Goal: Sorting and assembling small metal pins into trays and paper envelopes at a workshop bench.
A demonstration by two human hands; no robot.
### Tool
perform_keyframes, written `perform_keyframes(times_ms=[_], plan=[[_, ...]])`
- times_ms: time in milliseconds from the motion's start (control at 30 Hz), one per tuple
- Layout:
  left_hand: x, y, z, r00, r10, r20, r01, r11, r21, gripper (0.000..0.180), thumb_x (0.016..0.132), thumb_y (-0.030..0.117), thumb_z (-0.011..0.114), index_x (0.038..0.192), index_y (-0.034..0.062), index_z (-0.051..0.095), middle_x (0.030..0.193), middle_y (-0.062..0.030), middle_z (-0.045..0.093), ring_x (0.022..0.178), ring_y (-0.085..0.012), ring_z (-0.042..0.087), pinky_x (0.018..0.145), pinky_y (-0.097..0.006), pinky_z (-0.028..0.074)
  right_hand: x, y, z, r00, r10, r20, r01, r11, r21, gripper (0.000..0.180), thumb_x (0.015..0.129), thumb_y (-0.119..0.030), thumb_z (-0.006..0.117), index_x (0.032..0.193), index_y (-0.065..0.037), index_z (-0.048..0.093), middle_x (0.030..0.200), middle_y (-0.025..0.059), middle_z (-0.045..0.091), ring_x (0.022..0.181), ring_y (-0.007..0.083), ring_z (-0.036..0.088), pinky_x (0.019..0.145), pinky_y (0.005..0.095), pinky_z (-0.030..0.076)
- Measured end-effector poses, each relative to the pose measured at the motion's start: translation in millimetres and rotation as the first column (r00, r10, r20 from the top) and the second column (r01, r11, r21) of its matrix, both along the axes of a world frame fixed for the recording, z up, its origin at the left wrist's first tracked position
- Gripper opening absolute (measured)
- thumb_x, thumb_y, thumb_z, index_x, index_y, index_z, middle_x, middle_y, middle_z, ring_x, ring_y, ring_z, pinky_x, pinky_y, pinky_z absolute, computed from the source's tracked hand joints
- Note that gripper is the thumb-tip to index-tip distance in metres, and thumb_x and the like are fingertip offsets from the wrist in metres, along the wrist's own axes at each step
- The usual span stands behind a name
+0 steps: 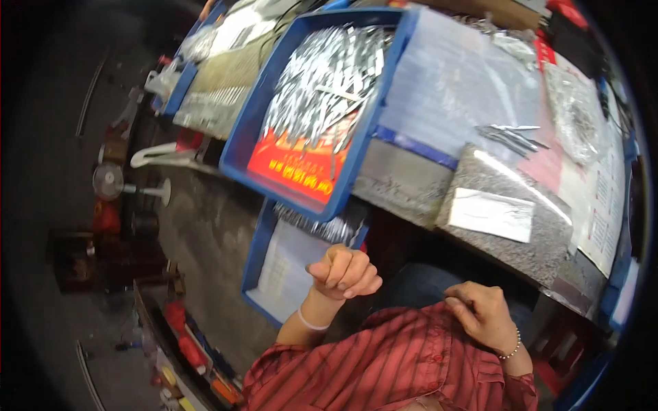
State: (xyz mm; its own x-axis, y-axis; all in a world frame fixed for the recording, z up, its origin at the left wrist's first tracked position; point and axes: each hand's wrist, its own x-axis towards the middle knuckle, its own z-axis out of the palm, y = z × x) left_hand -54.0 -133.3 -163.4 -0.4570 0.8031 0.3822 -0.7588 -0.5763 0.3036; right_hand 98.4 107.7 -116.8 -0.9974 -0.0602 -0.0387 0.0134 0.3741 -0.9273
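My left hand is raised in front of my body, its fingers curled into a loose fist with nothing showing in them. Close to my striped red shirt, my right hand is bent with its fingers drawn in; no object shows there either. Beyond the left hand, a blue tray holds many thin shiny metal strips over a red printed sheet. Below it is a second blue tray with a white lining and more dark metal pieces. Both hands are apart from the trays.
A stone slab with a white pad lies at the bench's near edge. Behind it are several loose metal strips and a clear plastic bag. A fan and a cluttered box stand at the left.
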Motion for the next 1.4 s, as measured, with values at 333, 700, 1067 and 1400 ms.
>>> perform_keyframes(times_ms=[333,700,1067,1400], plan=[[-67.7,193.0,81.4,0.114,-0.178,-0.977,-0.836,0.514,-0.191,0.014,0.088,0.001,0.061,0.101,-0.0010,0.066,0.091,-0.0087,0.063,0.079,-0.0154,0.059,0.071,-0.026,0.047,31.4,21.5,-14.0,0.998,0.004,-0.069,-0.008,0.999,-0.048,0.015,0.091,-0.015,0.063,0.098,-0.002,0.063,0.087,0.0143,0.066,0.075,0.0315,0.067,0.063,0.0367,0.054],[-140.8,326.4,4.9,-0.307,-0.484,-0.819,-0.790,0.610,-0.064,0.019,0.078,0.020,0.067,0.075,0.0014,0.068,0.076,-0.0189,0.066,0.068,-0.0392,0.064,0.067,-0.047,0.050,55.4,44.6,-12.2,0.997,-0.043,-0.064,0.041,0.999,-0.029,0.017,0.091,-0.017,0.063,0.101,-0.003,0.064,0.090,0.0130,0.068,0.074,0.0314,0.067,0.063,0.0361,0.055],[24.9,198.2,108.5,-0.252,-0.082,-0.964,-0.555,0.829,0.074,0.018,0.079,0.001,0.071,0.095,0.0031,0.064,0.089,-0.0125,0.064,0.077,-0.0298,0.063,0.068,-0.038,0.051,42.2,65.2,29.3,0.759,-0.649,0.054,0.453,0.466,-0.760,0.026,0.087,-0.003,0.071,0.110,0.002,0.060,0.089,0.0094,0.068,0.071,0.0063,0.059,0.057,0.0184,0.046],[38.0,134.1,73.4,0.914,0.071,-0.399,-0.280,0.822,-0.496,0.017,0.088,-0.011,0.060,0.103,-0.0055,0.063,0.101,-0.0136,0.062,0.087,-0.0176,0.064,0.082,-0.028,0.053,33.3,68.3,32.8,0.924,-0.346,-0.162,0.281,0.903,-0.325,0.010,0.084,-0.005,0.073,0.090,0.000,0.068,0.081,0.0072,0.069,0.066,0.0109,0.063,0.059,0.0261,0.049]])
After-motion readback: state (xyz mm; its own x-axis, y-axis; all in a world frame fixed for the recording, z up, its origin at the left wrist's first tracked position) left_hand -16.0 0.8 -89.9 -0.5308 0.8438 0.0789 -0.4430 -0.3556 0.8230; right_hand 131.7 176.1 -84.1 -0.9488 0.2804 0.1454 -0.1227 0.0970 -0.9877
